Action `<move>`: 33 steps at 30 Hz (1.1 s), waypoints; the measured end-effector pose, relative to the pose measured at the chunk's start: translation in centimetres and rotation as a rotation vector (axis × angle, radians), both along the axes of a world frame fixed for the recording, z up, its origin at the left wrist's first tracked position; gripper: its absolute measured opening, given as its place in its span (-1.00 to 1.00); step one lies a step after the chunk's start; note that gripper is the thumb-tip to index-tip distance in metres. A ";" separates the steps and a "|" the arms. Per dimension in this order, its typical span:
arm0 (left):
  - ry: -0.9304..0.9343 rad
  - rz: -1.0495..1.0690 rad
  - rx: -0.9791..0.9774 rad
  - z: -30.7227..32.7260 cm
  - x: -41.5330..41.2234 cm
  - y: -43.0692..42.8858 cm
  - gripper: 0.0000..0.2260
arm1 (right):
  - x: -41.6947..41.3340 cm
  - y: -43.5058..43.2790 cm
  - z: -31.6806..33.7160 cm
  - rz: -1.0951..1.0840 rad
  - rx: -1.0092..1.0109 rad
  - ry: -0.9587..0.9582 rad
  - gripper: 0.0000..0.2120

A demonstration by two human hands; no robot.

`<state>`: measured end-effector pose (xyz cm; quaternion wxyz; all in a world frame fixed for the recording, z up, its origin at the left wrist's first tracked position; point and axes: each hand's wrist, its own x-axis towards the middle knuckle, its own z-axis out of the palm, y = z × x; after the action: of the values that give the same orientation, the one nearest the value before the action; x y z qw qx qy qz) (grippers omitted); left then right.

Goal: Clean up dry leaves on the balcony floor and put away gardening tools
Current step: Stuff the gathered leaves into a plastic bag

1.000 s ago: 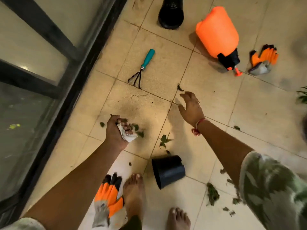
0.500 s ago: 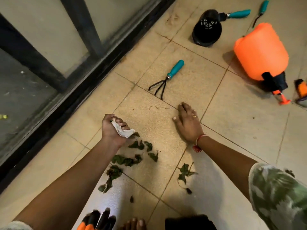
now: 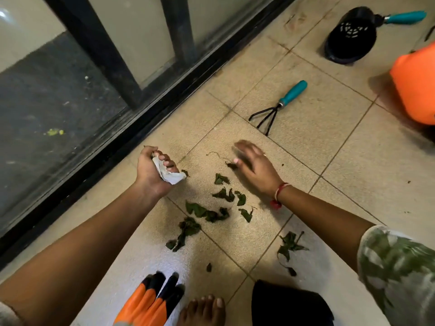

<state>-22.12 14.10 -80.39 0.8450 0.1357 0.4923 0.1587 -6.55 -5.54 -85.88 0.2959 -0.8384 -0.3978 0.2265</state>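
Dry green leaves (image 3: 211, 212) lie scattered on the beige tiled floor (image 3: 353, 175) between my arms, with another clump (image 3: 290, 245) nearer my right forearm. My left hand (image 3: 155, 170) is shut on a crumpled white paper (image 3: 170, 174) just left of the leaves. My right hand (image 3: 255, 165) is blurred, fingers spread flat and low over the tile, touching a leaf scrap at its thumb side. A teal-handled hand rake (image 3: 280, 105) lies beyond my right hand.
A black metal railing base with glass panels (image 3: 150, 118) runs diagonally on the left. An upturned black pot (image 3: 350, 36) with a teal-handled tool (image 3: 404, 17) is far right, beside an orange sprayer (image 3: 416, 83). An orange glove (image 3: 150, 302), my foot (image 3: 204, 311) and a black pot (image 3: 289, 304) are near.
The view has shifted so the leaves sit more central. My right hand swept left along the tile toward the leaves and is now blurred. My left hand still grips the paper.
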 end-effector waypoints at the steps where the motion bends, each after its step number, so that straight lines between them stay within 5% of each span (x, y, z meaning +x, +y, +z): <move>1: 0.006 0.010 -0.001 0.0 -0.5 0.4 -0.72 | 0.1 0.6 -0.4 -0.037 -0.055 -0.046 -0.45; 8: -0.009 0.096 -0.032 0.1 -4.2 0.7 -0.76 | -4.6 3.5 0.5 0.485 -0.218 -0.148 -0.46; 12: 0.012 0.149 -0.050 0.0 -6.1 0.1 -0.75 | -6.9 4.1 2.0 0.374 -0.077 -0.077 -0.62; 15: 0.008 0.134 -0.042 0.8 -6.7 -0.2 -0.74 | -9.2 4.9 2.8 0.512 -0.153 -0.240 -0.50; 18: -0.013 0.158 -0.029 1.5 -6.8 0.3 -0.56 | -12.5 4.6 2.4 0.930 -0.134 -0.522 -0.40; 21: -0.014 0.185 -0.030 1.7 -6.6 0.3 -0.58 | -14.8 3.2 0.3 1.257 -0.114 -0.831 -0.52; 24: -0.011 0.170 -0.035 1.2 -6.2 -0.5 -0.66 | -14.6 2.4 -0.8 1.154 -0.129 -0.888 -0.70; 28: 0.012 0.128 -0.008 0.8 -5.7 -1.0 -0.65 | -11.7 3.1 -0.4 0.747 -0.045 -0.755 -0.79; 33: 0.049 0.094 0.004 0.9 -5.0 -1.5 -0.64 | -9.4 5.3 0.6 0.577 -0.135 -0.536 -0.46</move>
<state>-27.12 12.56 -79.54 0.8241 0.1180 0.5182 0.1960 -15.97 -0.24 -85.28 0.0503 -0.7392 -0.6643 0.0990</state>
